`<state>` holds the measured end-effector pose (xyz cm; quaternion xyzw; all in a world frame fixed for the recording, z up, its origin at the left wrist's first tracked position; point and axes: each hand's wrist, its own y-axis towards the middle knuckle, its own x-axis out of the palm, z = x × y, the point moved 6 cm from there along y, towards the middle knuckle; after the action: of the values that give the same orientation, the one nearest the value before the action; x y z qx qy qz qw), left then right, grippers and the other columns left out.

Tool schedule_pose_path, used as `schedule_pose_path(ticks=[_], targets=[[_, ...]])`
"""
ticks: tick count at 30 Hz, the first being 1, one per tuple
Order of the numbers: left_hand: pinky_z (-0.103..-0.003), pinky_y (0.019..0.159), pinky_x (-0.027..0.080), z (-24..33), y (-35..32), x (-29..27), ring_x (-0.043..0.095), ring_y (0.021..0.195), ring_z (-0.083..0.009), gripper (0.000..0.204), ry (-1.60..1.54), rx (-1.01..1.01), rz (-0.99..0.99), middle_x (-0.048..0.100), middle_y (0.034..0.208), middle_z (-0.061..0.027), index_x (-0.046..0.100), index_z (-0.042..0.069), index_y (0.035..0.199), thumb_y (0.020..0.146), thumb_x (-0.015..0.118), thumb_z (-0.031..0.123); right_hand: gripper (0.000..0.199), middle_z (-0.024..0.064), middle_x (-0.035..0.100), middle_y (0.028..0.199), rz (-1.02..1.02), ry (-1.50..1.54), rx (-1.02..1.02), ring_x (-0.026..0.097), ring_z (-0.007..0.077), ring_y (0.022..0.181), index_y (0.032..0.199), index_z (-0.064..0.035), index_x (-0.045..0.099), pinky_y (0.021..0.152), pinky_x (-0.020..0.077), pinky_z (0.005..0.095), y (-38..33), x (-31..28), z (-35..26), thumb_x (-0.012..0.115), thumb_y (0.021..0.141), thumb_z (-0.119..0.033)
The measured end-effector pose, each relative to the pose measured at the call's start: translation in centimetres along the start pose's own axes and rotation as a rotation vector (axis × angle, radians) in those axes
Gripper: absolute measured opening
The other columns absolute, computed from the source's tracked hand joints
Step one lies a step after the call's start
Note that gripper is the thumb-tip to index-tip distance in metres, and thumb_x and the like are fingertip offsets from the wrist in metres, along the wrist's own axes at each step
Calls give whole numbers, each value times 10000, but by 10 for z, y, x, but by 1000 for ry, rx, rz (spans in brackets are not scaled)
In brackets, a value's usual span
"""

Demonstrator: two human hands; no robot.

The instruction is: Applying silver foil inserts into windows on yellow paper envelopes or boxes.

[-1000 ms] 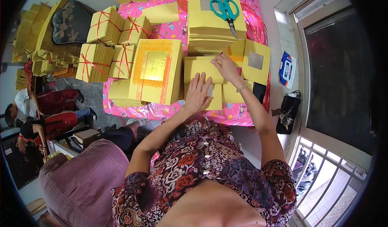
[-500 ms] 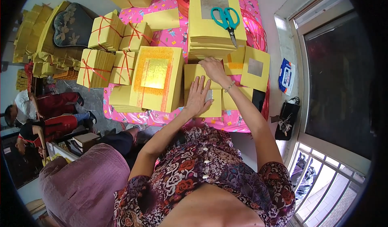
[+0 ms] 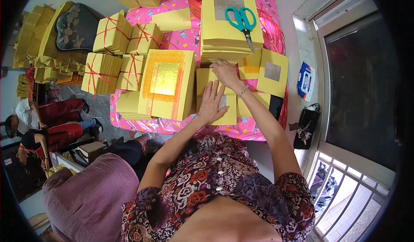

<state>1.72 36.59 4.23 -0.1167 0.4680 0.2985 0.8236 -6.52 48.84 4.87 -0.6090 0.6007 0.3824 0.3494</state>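
Observation:
My left hand point(image 3: 210, 104) lies flat with fingers spread on a sheet of yellow paper point(image 3: 230, 115) near the table's front edge. A silver patch on that sheet shows partly beside the thumb. Just beyond, my right hand point(image 3: 226, 74) has its fingers bent and close together at the far edge of another yellow sheet point(image 3: 203, 78). The fingertips are partly hidden. Behind this hand rises a tall stack of yellow paper point(image 3: 209, 28) with a silver square on top. Teal-handled scissors point(image 3: 240, 20) rest on the stack, blades toward me.
Left of my hands stands a thick yellow paper stack point(image 3: 145, 65) with a gold square, beside several bundles tied with red string point(image 3: 102, 74). More silver-patched sheets point(image 3: 279, 80) lie at the right. Pink patterned cloth point(image 3: 250, 132) covers the table. People point(image 3: 56, 130) are at the left.
My right hand has shifted very slightly to the left along the paper's far edge. The left hand stays in place.

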Motion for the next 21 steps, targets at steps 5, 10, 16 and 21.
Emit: schedule_pose_path(ticks=[5, 10, 16, 21], targets=[[-586, 1157, 131, -1, -1, 0, 117, 1422, -498, 899, -20, -6, -2, 158, 1541, -290, 203, 14, 1511, 831, 630, 419, 213, 92, 626, 1071, 14, -3, -33, 584, 295, 1076, 1083, -79, 651, 887, 498, 421, 1, 1, -9, 587, 896, -160], [-593, 1154, 133, -2, -1, 4, 110, 1422, -505, 915, -33, 7, 4, 148, 1543, -296, 202, 17, 1512, 820, 638, 427, 203, 85, 636, 1049, 5, -39, -37, 590, 291, 1075, 1074, -93, 649, 882, 506, 410, 3, 5, -4, 573, 909, -184], [-606, 1146, 140, -7, -1, 10, 76, 1425, -523, 963, -56, -14, -20, 122, 1551, -305, 194, 17, 1519, 804, 643, 480, 176, 95, 632, 988, 69, -36, -18, 585, 289, 1036, 1004, -78, 658, 893, 480, 419, -2, 5, -12, 601, 851, -142], [-607, 1145, 143, -10, 0, 15, 63, 1427, -528, 990, -83, -12, -18, 132, 1547, -313, 202, 15, 1519, 789, 647, 514, 180, 88, 632, 996, 93, -50, -10, 585, 288, 1031, 1011, -83, 654, 889, 477, 439, -4, 7, -11, 579, 857, -137]])
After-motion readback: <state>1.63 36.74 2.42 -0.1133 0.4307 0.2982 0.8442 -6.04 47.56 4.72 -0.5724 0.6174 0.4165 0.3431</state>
